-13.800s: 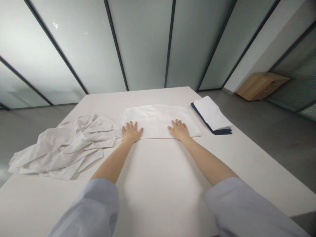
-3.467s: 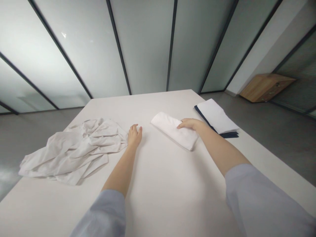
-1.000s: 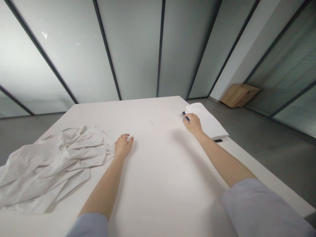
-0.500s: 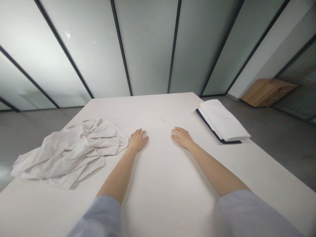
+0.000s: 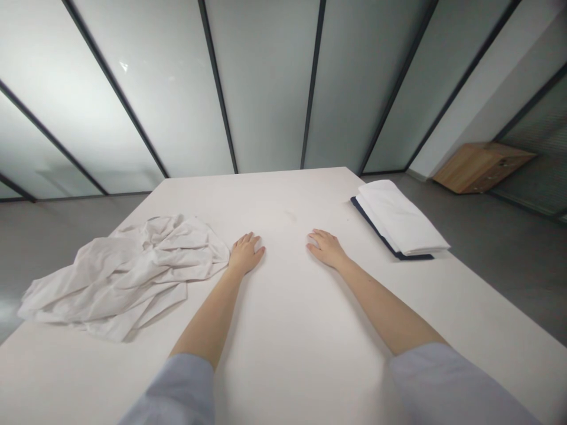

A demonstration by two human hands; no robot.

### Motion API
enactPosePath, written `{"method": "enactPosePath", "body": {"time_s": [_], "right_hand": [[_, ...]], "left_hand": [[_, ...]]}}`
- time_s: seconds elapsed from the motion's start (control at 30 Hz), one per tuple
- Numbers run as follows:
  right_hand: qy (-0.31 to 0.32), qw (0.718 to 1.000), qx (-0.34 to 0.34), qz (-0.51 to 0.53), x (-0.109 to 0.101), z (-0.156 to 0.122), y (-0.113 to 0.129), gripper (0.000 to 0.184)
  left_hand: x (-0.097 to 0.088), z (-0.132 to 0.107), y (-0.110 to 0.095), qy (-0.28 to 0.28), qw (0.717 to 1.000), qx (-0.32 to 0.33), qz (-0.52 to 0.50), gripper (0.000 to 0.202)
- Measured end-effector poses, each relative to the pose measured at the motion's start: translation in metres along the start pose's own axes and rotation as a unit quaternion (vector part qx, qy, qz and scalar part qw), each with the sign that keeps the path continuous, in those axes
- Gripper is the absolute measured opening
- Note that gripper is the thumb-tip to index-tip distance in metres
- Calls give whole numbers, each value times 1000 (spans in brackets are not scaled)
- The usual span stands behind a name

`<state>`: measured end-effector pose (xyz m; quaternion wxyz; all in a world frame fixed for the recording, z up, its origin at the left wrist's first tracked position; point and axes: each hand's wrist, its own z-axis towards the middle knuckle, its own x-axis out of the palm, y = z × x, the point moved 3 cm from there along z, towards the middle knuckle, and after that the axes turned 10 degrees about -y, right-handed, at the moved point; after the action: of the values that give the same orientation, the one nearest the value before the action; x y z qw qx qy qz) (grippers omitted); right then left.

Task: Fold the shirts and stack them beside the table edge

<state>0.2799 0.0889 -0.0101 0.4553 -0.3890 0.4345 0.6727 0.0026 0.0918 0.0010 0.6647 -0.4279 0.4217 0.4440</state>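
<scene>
My left hand (image 5: 245,254) lies palm down on the white table (image 5: 283,330), fingers spread and nothing held. Its outer edge is right beside a crumpled white cloth (image 5: 146,265), which spreads loosely over the table's left side. Whether hand and cloth touch, I cannot tell. My right hand (image 5: 326,247) also rests flat on the tabletop, fingers apart and holding nothing. Farther right, apart from that hand, a folded white cloth (image 5: 403,218) lies on top of a flat dark navy item (image 5: 383,239), of which only an edge shows.
The crumpled cloth overhangs the table's left edge, and the folded cloth reaches close to the right edge. Behind the table stands a frosted glass partition (image 5: 266,88) with dark frames. A wooden cabinet (image 5: 478,167) stands on the grey floor (image 5: 500,254) at the far right.
</scene>
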Motion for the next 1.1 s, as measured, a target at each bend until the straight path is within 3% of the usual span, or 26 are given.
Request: {"method": "enactPosePath", "body": {"time_s": [1.1], "right_hand": [[-2, 1000, -5, 15, 3, 0, -4, 40]], "left_hand": [[3, 1, 3, 3, 1000, -1, -19, 48]]}}
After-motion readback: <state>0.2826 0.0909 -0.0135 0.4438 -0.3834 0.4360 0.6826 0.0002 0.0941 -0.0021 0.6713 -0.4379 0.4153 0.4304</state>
